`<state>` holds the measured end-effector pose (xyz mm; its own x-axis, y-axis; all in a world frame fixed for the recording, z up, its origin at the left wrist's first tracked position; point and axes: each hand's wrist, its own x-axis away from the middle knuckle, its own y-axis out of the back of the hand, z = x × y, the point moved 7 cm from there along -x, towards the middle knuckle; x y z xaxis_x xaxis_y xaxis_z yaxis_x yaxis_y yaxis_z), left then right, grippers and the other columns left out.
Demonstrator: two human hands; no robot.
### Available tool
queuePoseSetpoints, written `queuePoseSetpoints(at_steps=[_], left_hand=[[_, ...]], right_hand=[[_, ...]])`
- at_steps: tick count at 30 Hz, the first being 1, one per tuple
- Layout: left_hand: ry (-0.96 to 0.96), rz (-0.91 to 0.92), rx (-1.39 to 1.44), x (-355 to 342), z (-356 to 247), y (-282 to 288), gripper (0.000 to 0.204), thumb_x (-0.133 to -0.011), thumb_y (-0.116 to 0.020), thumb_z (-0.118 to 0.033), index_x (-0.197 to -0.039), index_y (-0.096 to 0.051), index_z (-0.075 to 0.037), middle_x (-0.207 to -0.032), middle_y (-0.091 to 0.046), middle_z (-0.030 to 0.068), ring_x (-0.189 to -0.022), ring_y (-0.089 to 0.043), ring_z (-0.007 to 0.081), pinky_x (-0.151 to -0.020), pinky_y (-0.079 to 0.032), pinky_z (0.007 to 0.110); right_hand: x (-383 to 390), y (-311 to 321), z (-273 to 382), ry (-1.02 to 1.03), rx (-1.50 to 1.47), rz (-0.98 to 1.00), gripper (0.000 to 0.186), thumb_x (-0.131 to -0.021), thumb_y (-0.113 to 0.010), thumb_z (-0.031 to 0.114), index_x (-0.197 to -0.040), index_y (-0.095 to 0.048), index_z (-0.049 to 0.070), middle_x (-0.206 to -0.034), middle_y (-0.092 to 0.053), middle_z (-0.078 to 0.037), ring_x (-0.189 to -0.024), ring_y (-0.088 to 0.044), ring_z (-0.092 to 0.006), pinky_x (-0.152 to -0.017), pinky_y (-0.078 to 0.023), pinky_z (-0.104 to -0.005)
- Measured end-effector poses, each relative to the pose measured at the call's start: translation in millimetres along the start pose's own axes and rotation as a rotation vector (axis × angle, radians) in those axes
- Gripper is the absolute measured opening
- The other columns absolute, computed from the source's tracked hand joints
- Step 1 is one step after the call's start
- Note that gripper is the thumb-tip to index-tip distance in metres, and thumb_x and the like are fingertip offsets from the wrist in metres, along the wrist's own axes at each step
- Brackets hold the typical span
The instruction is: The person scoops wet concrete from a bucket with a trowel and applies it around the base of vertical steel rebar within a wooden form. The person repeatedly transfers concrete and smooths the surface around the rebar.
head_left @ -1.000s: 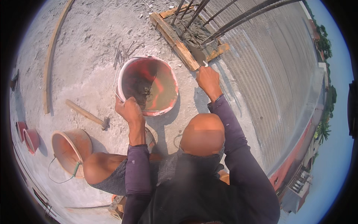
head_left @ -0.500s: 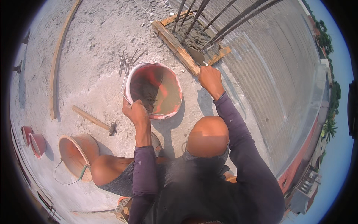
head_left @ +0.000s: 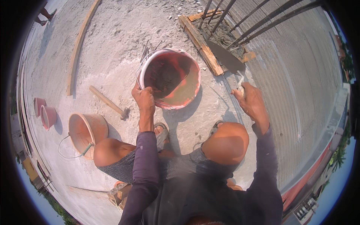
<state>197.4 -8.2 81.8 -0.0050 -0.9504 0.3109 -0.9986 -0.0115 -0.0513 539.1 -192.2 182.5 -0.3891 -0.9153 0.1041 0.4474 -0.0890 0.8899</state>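
My left hand (head_left: pixel 144 98) is closed on the near left rim of a red bucket (head_left: pixel 172 104), which tips toward me. Dark wet mortar and greyish water (head_left: pixel 183 86) lie inside it. In my right hand (head_left: pixel 252 103) is the handle of a pointing trowel (head_left: pixel 227 58), fingers wrapped round it. The trowel's broad blade lies over the near right corner of a wooden form (head_left: pixel 200 45). Wet concrete (head_left: pixel 221 33) fills that form, and several steel bars (head_left: pixel 221 15) rise out of it.
A hammer (head_left: pixel 108 102) lies left of the bucket. Farther left stand an orange bucket (head_left: pixel 77 131) on its side and two small red buckets (head_left: pixel 48 117). A long timber (head_left: pixel 80 48) lies on the rough slab. Corrugated sheeting (head_left: pixel 288 75) spreads to the right. Another person's feet (head_left: pixel 45 19) show far left.
My right hand has drawn back and to the right, and the trowel blade now shows in full above the form's corner. My left hand keeps hold of the bucket rim. The view has shifted.
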Motion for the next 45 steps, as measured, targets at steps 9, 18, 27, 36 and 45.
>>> queuePoseSetpoints(at_steps=[9, 18, 27, 36, 45], left_hand=[[-0.421, 0.472, -0.457, 10.3, -17.0, -75.3, 0.074, -0.067, -0.047, 0.000, -0.138, -0.063, -0.002, -0.143, -0.062, 0.0207, -0.141, -0.051, 0.0350, -0.123, -0.031, 0.040], [-0.485, 0.290, -0.454, 37.1, -14.2, -69.5, 0.078, -0.066, -0.047, 0.001, -0.142, -0.062, -0.008, -0.151, -0.056, 0.0171, -0.149, -0.040, 0.0377, -0.129, -0.019, 0.050], [-0.741, 0.296, -0.469, 75.8, -25.1, -96.3, 0.071, -0.069, -0.045, 0.000, -0.137, -0.065, -0.002, -0.146, -0.062, 0.0150, -0.150, -0.042, 0.0382, -0.126, -0.027, 0.049], [-0.364, 0.480, -0.134, 110.3, -34.4, -125.7, 0.054, -0.085, -0.056, -0.002, -0.137, -0.061, 0.011, -0.127, -0.070, 0.0158, -0.115, -0.068, 0.0229, -0.101, -0.051, 0.033], [-0.069, 0.203, 0.020, 90.1, 33.7, -109.1, 0.055, -0.074, -0.049, 0.013, -0.125, -0.067, 0.008, -0.093, -0.065, 0.0007, -0.070, -0.054, 0.0066, -0.061, -0.041, 0.021]], right_hand=[[-11.5, -142.8, 39.9, 0.305, 0.434, 0.076, 0.018, -0.087, -0.071, 0.009, -0.099, -0.067, -0.004, -0.086, -0.067, -0.019, -0.064, -0.071, -0.0286, -0.057, -0.060, -0.0379], [-12.5, -150.6, 62.2, 0.322, 0.316, 0.016, 0.016, -0.088, -0.067, 0.009, -0.097, -0.072, -0.003, -0.088, -0.067, -0.015, -0.074, -0.075, -0.0278, -0.060, -0.061, -0.0372], [-12.1, -113.9, 19.1, 0.335, -0.152, -0.090, 0.037, -0.098, -0.065, 0.030, -0.097, -0.068, -0.007, -0.077, -0.068, -0.026, -0.068, -0.073, -0.0355, -0.057, -0.055, -0.0460], [58.5, -128.0, -17.8, -0.317, -1.158, 0.935, 0.041, -0.100, -0.067, 0.041, -0.099, -0.073, 0.000, -0.071, -0.059, -0.003, -0.051, -0.055, -0.0113, -0.045, -0.045, -0.0285], [109.8, -132.1, -37.2, -0.440, -1.626, 0.864, 0.042, -0.105, -0.059, 0.039, -0.105, -0.064, -0.002, -0.063, -0.052, 0.002, -0.047, -0.051, -0.0088, -0.039, -0.041, -0.0262]])
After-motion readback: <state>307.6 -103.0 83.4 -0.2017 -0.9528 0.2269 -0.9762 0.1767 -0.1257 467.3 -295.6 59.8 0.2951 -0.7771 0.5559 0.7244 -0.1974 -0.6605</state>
